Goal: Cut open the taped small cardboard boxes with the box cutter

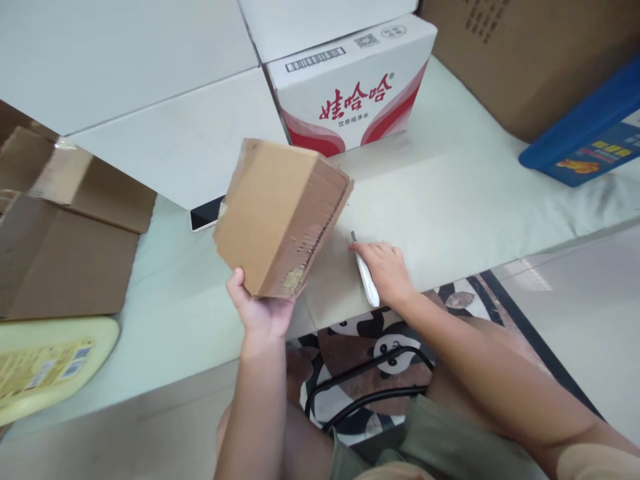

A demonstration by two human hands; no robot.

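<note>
Carton [263, 213] is clamped low by left hand [264, 312], seemingly for support; white cutter [367, 283] is clamped by right hand [387, 270].

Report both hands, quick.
Left hand: holding the cardboard box.
Right hand: at the white cutter; whether it is gripped cannot be told.

A table [465, 180] is covered in pale green. On its far side, a white carton with red lettering [355, 110] is set beside a large white box [180, 140]. A brown carton [520, 73] and a blue container [585, 150] are placed at the right, cardboard boxes [75, 253] and a yellow container [20, 363] at the left.
</note>
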